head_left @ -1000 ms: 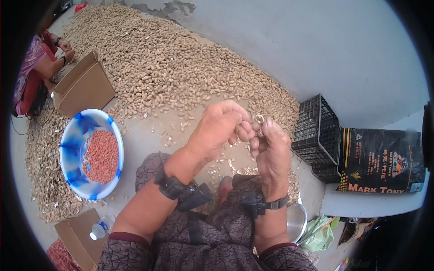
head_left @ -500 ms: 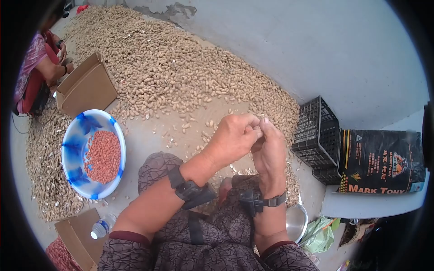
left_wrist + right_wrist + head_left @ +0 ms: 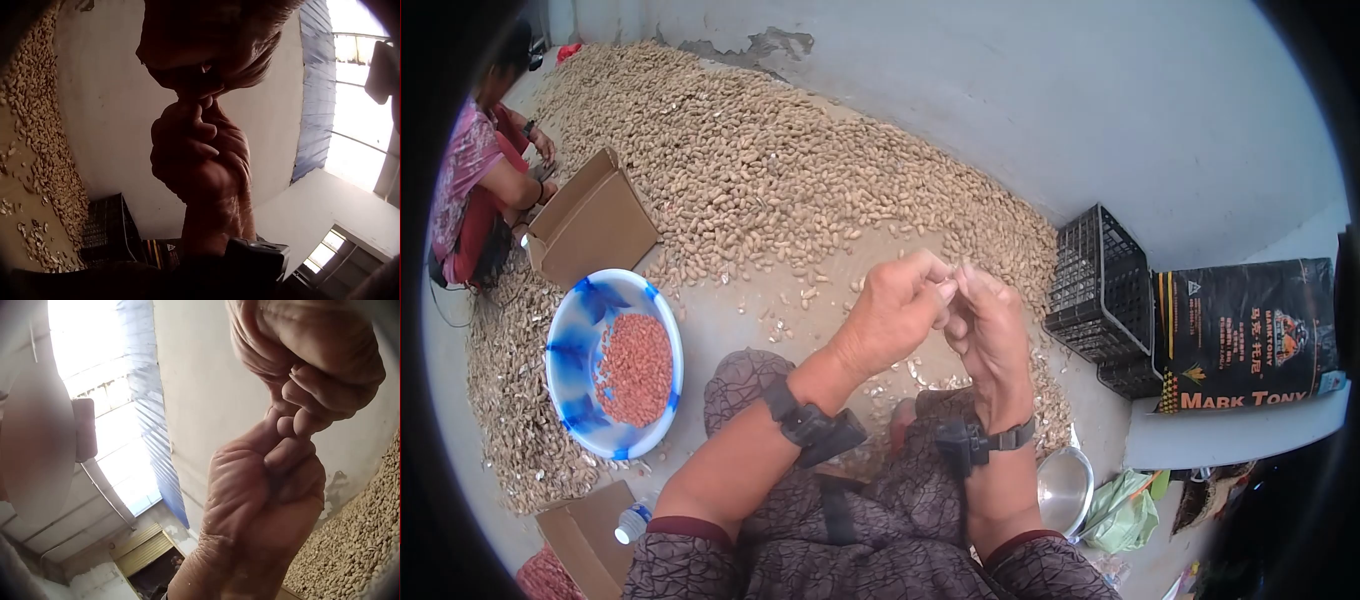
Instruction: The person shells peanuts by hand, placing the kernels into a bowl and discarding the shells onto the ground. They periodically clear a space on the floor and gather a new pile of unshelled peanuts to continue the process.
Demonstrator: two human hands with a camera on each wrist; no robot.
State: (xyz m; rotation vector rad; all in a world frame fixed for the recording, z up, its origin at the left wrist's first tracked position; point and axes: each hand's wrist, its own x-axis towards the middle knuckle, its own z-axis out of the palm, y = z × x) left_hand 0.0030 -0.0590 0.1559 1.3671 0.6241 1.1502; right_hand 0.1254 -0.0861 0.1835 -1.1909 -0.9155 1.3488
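My left hand (image 3: 900,305) and right hand (image 3: 995,335) meet fingertip to fingertip above the floor between my knees. Both have curled fingers, and thumbs and forefingers pinch a peanut almost wholly hidden between them. In the left wrist view the right hand (image 3: 203,153) is below the left, its fingertips touching the left's. From the right wrist, the left hand (image 3: 262,494) reaches up to the right hand's bent fingers (image 3: 312,394). Beyond the hands spreads a big heap of unshelled peanuts (image 3: 770,170). Red shelled kernels (image 3: 636,368) lie in a blue-and-white basin (image 3: 572,400) at left.
Another person (image 3: 485,190) crouches at far left beside a cardboard box (image 3: 600,225). A plastic bottle (image 3: 633,522) lies near a second carton (image 3: 590,540). At right are a black crate (image 3: 1100,300), a black printed sack (image 3: 1240,330) and a metal bowl (image 3: 1065,490). Broken shells (image 3: 915,375) litter the floor.
One second ago shell bits showed at the right fingers with the left fingertips beside them; now the fingertips meet closely. The head view has tilted up slightly, shifting the scene down.
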